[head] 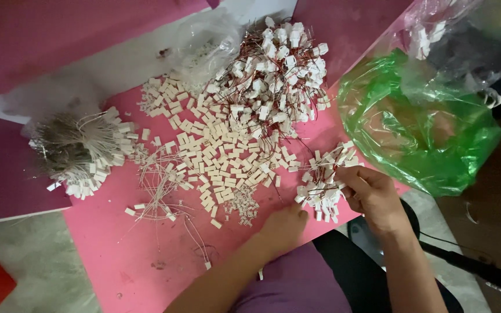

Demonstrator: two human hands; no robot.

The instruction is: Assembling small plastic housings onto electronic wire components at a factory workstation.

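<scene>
**A:** Head view: right hand (372,194) is pinching a small bundle of white connectors (323,179), at five o'clock on the pink board (140,261).

**B:** Left hand (285,223) is pressing down beside it, fingers curled. I think keeping the wires untangled is helping.
</scene>
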